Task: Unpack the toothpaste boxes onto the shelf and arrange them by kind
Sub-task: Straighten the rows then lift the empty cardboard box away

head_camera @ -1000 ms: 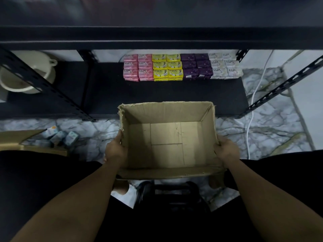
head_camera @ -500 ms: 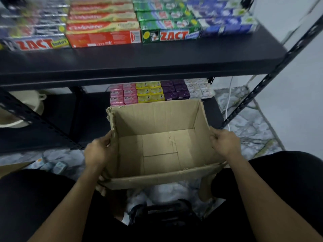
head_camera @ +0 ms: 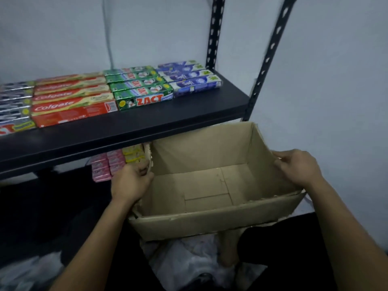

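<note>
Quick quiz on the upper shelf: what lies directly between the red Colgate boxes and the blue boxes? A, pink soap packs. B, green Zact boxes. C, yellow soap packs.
B: the green Zact boxes lie in a row between the red Colgate boxes and the blue boxes on the shelf.

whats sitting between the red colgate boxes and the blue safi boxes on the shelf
The green Zact boxes fill that stretch, lined up front to back between the Colgate boxes and the Safi boxes on the shelf, as the head view shows.
</note>
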